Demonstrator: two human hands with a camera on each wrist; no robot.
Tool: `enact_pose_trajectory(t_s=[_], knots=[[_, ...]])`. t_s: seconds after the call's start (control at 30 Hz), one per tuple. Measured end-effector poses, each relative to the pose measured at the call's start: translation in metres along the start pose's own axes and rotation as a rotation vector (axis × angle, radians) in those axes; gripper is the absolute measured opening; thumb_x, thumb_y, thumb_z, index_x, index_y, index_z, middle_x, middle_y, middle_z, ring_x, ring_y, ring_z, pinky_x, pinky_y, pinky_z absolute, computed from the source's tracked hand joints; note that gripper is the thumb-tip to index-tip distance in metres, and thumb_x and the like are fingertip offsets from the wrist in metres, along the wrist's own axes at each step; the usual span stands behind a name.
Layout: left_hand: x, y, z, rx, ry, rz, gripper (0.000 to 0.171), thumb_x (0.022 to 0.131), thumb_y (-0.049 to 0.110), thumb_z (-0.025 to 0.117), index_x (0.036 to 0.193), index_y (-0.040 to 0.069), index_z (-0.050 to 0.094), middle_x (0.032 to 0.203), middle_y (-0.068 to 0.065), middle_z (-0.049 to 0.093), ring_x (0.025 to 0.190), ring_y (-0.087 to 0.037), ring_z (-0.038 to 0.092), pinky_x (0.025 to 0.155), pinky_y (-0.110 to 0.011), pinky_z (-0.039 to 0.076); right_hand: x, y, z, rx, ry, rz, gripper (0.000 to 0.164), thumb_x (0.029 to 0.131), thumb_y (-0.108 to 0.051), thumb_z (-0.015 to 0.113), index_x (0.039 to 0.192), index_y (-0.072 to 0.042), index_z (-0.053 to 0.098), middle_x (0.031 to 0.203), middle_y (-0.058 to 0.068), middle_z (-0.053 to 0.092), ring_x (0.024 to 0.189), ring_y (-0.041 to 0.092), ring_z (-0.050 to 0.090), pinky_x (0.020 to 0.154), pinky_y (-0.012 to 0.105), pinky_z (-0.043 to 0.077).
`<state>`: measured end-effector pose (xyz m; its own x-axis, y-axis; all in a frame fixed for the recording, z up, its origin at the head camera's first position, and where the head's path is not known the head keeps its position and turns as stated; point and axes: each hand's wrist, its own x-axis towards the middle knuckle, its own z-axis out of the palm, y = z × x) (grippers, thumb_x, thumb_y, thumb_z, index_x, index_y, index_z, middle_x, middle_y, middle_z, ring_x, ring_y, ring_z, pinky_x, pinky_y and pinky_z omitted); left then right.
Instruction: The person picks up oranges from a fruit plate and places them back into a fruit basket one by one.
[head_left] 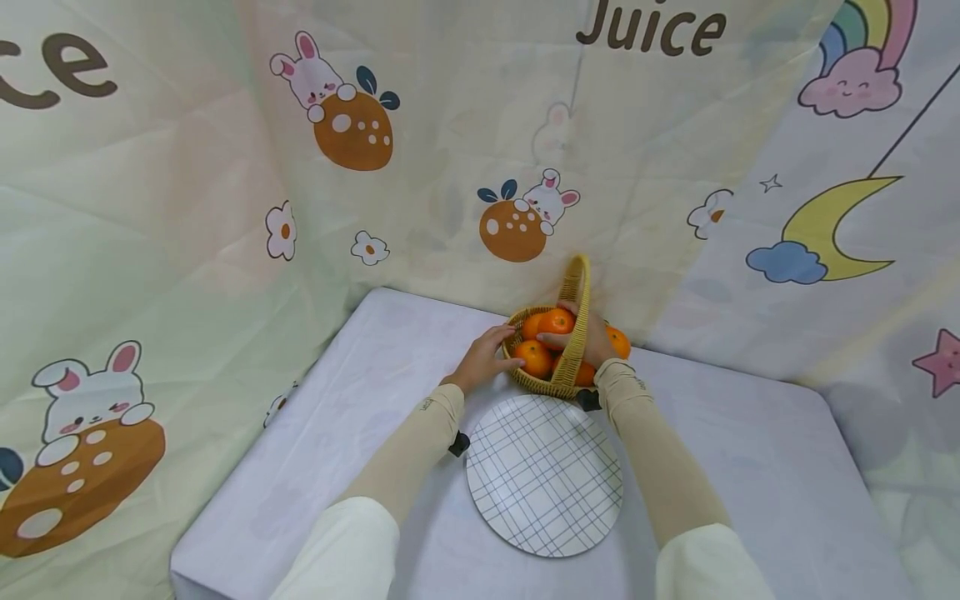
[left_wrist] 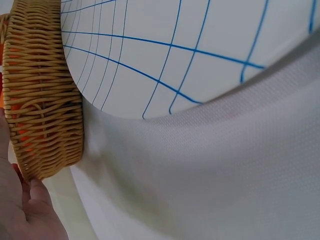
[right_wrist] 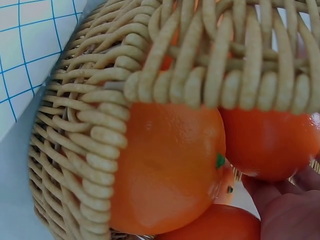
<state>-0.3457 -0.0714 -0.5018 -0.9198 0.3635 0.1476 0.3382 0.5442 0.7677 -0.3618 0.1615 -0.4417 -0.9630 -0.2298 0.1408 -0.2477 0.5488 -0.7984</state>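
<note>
A yellow wicker basket (head_left: 536,387) with a tall arched handle (head_left: 576,333) holds several oranges (head_left: 534,358). My left hand (head_left: 480,360) grips the basket's left side, with fingers against the outer weave and the thumb at the rim. In the left wrist view this hand (left_wrist: 30,210) shows beside the woven wall. My right hand (head_left: 592,337) reaches into the basket under the handle and holds an orange (head_left: 557,321) between thumb and fingers. The right wrist view shows its fingers (right_wrist: 290,205) against that orange (right_wrist: 272,142), with another large orange (right_wrist: 170,165) nearer the camera.
A round white plate (head_left: 545,475) with a blue grid pattern lies just in front of the basket, between my forearms. Both stand on a table with a pale cloth (head_left: 322,425). A printed fabric wall (head_left: 442,150) rises right behind the basket.
</note>
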Motion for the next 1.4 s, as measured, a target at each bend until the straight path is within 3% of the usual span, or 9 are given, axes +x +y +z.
enact_pose_trajectory(t_s=[0.13,0.37,0.6,0.67,0.83,0.93,1.07,1.27,1.4], knots=[[0.000,0.000,0.001,-0.004,0.001,0.007,0.073,0.087,0.031,0.075,0.144,-0.001,0.044,0.151,-0.008,0.039,0.138,-0.021,0.037,0.110,-0.032,0.035,-0.001,-0.004,-0.002,-0.012,-0.004,0.066,0.084,0.076,-0.041,0.083,0.146,-0.013,0.045,0.138,0.018,0.047,0.115,0.039,0.050,0.098,0.057,0.043],[0.002,0.000,0.004,0.013,0.005,0.020,0.073,0.087,0.033,0.074,0.144,0.000,0.044,0.151,-0.008,0.039,0.138,-0.021,0.037,0.111,-0.031,0.035,0.000,-0.003,-0.007,-0.018,0.013,0.027,0.082,0.077,-0.038,0.083,0.144,-0.009,0.047,0.137,0.020,0.050,0.115,0.038,0.052,0.099,0.055,0.044],[0.002,0.002,0.005,0.011,0.000,0.014,0.073,0.087,0.033,0.074,0.145,0.000,0.044,0.151,-0.007,0.040,0.138,-0.021,0.037,0.111,-0.031,0.035,0.000,0.005,-0.014,-0.088,0.063,-0.169,0.069,0.080,-0.024,0.081,0.138,0.002,0.052,0.130,0.025,0.057,0.116,0.039,0.055,0.098,0.051,0.044],[0.002,0.002,0.005,0.013,0.003,0.013,0.073,0.087,0.032,0.074,0.145,0.001,0.044,0.151,-0.007,0.040,0.138,-0.021,0.038,0.110,-0.031,0.035,0.002,0.007,-0.016,-0.120,0.067,-0.190,0.070,0.081,-0.025,0.080,0.137,0.003,0.051,0.130,0.025,0.057,0.115,0.039,0.054,0.099,0.051,0.043],[0.001,0.004,0.005,0.002,0.007,0.012,0.073,0.087,0.031,0.075,0.144,-0.001,0.044,0.150,-0.008,0.040,0.137,-0.021,0.038,0.110,-0.031,0.036,0.003,0.009,-0.024,-0.142,0.095,-0.099,0.081,0.075,-0.041,0.084,0.139,-0.002,0.053,0.129,0.019,0.059,0.118,0.035,0.054,0.102,0.047,0.042],[0.002,0.004,0.005,0.005,0.011,0.014,0.073,0.086,0.031,0.076,0.143,-0.001,0.044,0.150,-0.008,0.040,0.137,-0.022,0.038,0.110,-0.031,0.036,0.003,0.008,-0.030,-0.127,0.113,-0.061,0.076,0.072,-0.045,0.085,0.131,-0.004,0.060,0.119,0.017,0.064,0.109,0.034,0.057,0.094,0.047,0.046],[0.001,0.003,0.004,0.019,0.013,0.007,0.073,0.086,0.033,0.075,0.144,0.000,0.045,0.150,-0.007,0.040,0.137,-0.021,0.038,0.110,-0.031,0.035,0.001,0.007,-0.040,-0.077,0.114,-0.078,0.072,0.072,-0.040,0.087,0.129,-0.004,0.060,0.122,0.015,0.063,0.112,0.033,0.057,0.096,0.047,0.047],[0.000,0.004,0.001,0.013,0.007,-0.002,0.073,0.086,0.033,0.075,0.144,0.000,0.044,0.151,-0.007,0.040,0.138,-0.021,0.037,0.111,-0.032,0.035,-0.008,0.004,-0.056,-0.002,0.106,-0.052,0.075,0.078,-0.020,0.083,0.142,-0.002,0.049,0.140,0.019,0.052,0.129,0.032,0.048,0.108,0.045,0.039],[-0.001,0.003,0.000,0.028,0.003,0.010,0.073,0.087,0.033,0.075,0.143,-0.001,0.045,0.151,-0.008,0.040,0.139,-0.023,0.036,0.111,-0.033,0.034,-0.016,0.006,-0.066,-0.021,0.113,-0.010,0.082,0.078,-0.029,0.084,0.145,-0.002,0.044,0.142,0.020,0.049,0.130,0.033,0.046,0.109,0.047,0.037]])
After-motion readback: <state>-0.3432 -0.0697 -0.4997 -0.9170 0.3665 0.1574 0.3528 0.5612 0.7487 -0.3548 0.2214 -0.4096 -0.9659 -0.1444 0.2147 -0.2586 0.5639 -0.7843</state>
